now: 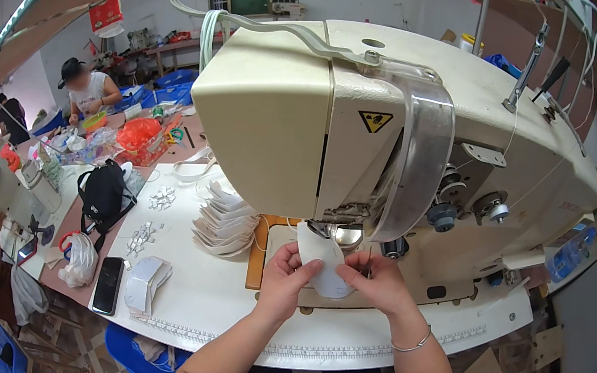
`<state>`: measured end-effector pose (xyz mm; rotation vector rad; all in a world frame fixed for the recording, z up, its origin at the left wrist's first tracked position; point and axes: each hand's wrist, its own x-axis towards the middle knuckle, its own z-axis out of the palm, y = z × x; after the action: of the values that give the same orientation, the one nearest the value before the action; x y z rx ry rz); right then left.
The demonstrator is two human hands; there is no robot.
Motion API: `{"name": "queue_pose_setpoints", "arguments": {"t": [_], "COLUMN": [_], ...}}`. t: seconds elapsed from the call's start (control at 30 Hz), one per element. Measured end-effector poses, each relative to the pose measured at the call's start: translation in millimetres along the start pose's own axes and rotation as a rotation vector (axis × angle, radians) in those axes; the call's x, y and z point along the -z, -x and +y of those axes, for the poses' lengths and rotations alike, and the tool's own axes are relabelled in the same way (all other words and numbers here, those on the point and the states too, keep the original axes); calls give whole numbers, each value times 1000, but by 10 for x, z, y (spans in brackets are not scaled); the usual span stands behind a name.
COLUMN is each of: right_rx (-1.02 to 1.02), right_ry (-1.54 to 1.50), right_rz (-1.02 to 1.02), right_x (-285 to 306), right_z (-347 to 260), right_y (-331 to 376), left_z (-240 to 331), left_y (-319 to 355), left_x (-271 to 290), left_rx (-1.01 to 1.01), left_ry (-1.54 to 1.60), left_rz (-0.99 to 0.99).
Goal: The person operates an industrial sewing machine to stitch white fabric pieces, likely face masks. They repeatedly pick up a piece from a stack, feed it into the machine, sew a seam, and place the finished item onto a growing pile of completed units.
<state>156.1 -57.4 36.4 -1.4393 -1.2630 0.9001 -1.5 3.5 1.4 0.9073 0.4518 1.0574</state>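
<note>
A cream industrial sewing machine (261,127) fills the middle of the view, with its presser area low at the centre. Just in front of that area, a curved white piece of material (321,252) is held up between my hands. My left hand (287,274) pinches its left edge between thumb and fingers. On the opposite edge my right hand (375,281) grips it, fingers close under the machine head. Whether the piece lies under the needle is hidden. A fanned stack of white sewn pieces (220,223) sits left of the machine, linked by thread.
Left on the white table (218,313) lie a black phone (108,285), flat white pieces (145,285), small silvery bits (143,237) and a black backpack (104,197). A blue bin (135,347) stands below the edge. Two people (93,90) work at tables further left.
</note>
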Motion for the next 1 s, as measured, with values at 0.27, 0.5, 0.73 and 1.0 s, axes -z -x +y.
{"name": "queue_pose_setpoints", "arguments": {"t": [0.27, 0.5, 0.73, 1.0], "right_rx": [37, 31, 70, 108], "right_ry": [-2, 0, 70, 2], "right_rz": [-30, -11, 20, 53], "right_x": [-40, -84, -139, -167], "right_z": [4, -11, 87, 175], "right_y": [17, 20, 106, 45], "left_z": [129, 196, 37, -144], "left_y": [-127, -263, -168, -2], "left_x": [52, 89, 214, 165], "left_rx": [74, 151, 128, 143], "left_ry": [-34, 21, -101, 110], "left_rz": [-34, -69, -11, 38]}}
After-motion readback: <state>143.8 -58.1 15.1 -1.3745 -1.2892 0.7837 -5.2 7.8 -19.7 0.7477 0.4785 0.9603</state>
